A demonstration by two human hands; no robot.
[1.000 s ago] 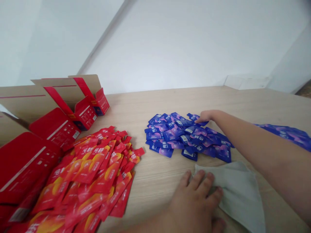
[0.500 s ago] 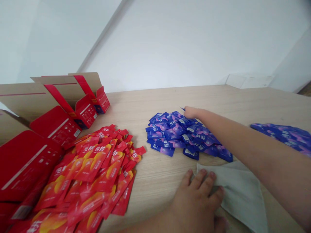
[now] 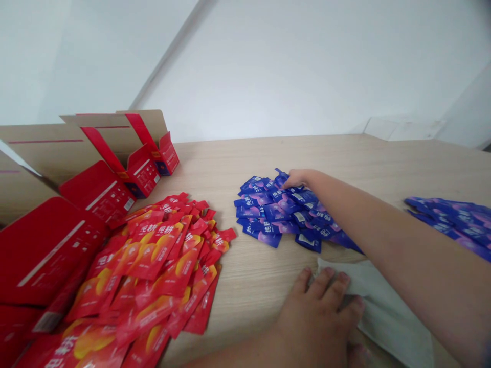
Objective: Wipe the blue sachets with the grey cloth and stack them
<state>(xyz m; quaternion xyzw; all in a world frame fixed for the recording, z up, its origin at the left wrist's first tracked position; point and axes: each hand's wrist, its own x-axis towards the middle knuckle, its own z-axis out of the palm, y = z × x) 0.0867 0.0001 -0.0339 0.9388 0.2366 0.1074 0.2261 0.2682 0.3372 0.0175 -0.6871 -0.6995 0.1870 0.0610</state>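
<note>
Boxes (image 3: 94, 191), red, flaps up, in a row well left of the blue pile (image 3: 274, 210) on the worktop (image 3: 226, 158). Red sachets (image 3: 164, 250) heaped between boxes and blue pile. Right hand (image 3: 299, 178) at the blue pile's far edge, fingers pinched on one blue sachet (image 3: 281, 177). Left hand (image 3: 316, 312) near side of the blue pile, palm down, fingers spread, grasping nothing, partly over a pale cloth (image 3: 383, 304). Second blue heap (image 3: 456, 217) well right of the blue pile.
</note>
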